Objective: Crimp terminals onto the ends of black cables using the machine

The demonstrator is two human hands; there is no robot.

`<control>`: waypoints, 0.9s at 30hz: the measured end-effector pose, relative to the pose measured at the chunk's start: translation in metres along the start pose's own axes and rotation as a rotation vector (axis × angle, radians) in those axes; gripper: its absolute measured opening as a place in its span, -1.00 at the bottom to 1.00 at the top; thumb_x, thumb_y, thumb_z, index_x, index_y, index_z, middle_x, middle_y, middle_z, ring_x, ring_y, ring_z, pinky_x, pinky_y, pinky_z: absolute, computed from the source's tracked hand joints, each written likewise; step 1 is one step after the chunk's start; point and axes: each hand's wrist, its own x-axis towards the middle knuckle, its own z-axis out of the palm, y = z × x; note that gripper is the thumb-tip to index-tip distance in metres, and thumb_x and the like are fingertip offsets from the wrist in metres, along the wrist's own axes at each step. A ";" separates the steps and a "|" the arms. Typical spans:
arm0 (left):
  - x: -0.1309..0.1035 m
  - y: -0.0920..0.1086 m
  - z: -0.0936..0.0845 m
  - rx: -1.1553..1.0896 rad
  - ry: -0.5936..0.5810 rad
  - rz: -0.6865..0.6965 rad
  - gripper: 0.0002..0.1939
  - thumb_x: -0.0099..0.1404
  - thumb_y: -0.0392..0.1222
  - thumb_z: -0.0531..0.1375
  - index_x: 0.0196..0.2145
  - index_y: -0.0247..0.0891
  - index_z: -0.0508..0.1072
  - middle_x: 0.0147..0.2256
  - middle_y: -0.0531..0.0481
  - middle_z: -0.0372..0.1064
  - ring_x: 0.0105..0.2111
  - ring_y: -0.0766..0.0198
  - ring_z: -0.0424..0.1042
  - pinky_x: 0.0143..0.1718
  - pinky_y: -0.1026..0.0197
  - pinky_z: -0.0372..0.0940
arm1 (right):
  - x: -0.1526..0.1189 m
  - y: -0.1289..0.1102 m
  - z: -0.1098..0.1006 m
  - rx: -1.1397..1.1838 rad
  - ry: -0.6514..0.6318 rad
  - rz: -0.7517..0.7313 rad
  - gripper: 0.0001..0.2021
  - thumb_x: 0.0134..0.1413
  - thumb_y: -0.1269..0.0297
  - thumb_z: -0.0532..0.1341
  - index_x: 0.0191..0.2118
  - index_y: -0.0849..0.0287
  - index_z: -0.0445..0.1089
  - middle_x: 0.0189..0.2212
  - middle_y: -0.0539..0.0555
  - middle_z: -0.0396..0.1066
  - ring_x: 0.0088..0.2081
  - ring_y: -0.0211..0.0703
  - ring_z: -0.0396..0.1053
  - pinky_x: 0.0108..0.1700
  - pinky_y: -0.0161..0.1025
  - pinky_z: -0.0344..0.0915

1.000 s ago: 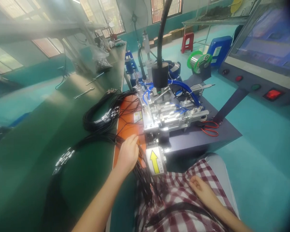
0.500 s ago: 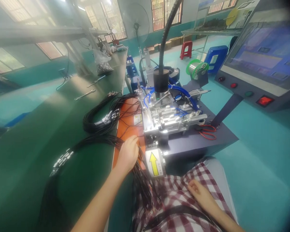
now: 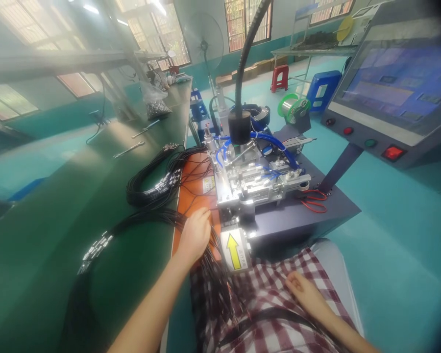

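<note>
My left hand (image 3: 195, 234) is closed in a pinch at the front left corner of the benchtop machine (image 3: 257, 181); a thin black wire runs from its fingertips toward the machine. Under and beside that hand, a bundle of black wires (image 3: 218, 279) with stripped ends hangs over the orange plate (image 3: 196, 196) down to my lap. Resting on the checked apron (image 3: 268, 289), my right hand (image 3: 297, 284) has its fingers curled, with nothing visible in them. A white plate with a yellow arrow (image 3: 234, 250) sits between the hands.
Coiled black cables (image 3: 143, 189) with shiny ends and another long bundle (image 3: 95, 250) lie on the green table (image 3: 132, 274). A bag of small metal parts (image 3: 157, 105) stands farther back. To the right are a control screen (image 3: 393, 93), a wire spool (image 3: 293, 108) and red-handled pliers (image 3: 315, 202).
The view has shifted slightly, moving the machine and screen a little left in the picture. Both hands keep nearly the same place and pose.
</note>
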 end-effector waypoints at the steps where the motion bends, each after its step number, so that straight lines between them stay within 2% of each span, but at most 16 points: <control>1: 0.000 0.000 0.000 -0.001 -0.004 0.004 -0.63 0.31 -0.34 -0.05 -0.07 -0.32 0.49 -0.03 -0.20 0.44 -0.02 0.09 0.42 0.04 -0.05 0.36 | 0.001 0.000 0.000 -0.006 -0.001 0.003 -0.77 0.04 0.06 0.06 -0.42 0.09 0.28 -0.58 -0.03 0.34 -0.53 -0.17 0.30 -0.42 -0.26 0.20; 9: 0.001 0.002 -0.004 -0.018 -0.042 0.012 -0.64 0.32 -0.34 -0.05 -0.08 -0.29 0.47 -0.06 -0.18 0.43 -0.04 0.10 0.41 0.02 -0.02 0.35 | 0.005 0.000 0.000 -0.057 -0.019 0.031 -0.76 0.03 0.03 0.09 -0.43 0.09 0.27 -0.53 -0.02 0.38 -0.47 -0.14 0.33 -0.37 -0.26 0.21; 27: -0.001 -0.002 -0.001 0.007 -0.105 0.011 -0.63 0.36 -0.27 -0.08 0.00 -0.31 0.41 0.05 -0.21 0.37 0.04 0.05 0.36 0.04 -0.03 0.30 | 0.010 -0.016 -0.004 -0.088 -0.039 0.072 -0.79 0.00 0.07 0.07 -0.45 0.09 0.27 -0.54 -0.01 0.38 -0.48 -0.13 0.32 -0.38 -0.24 0.20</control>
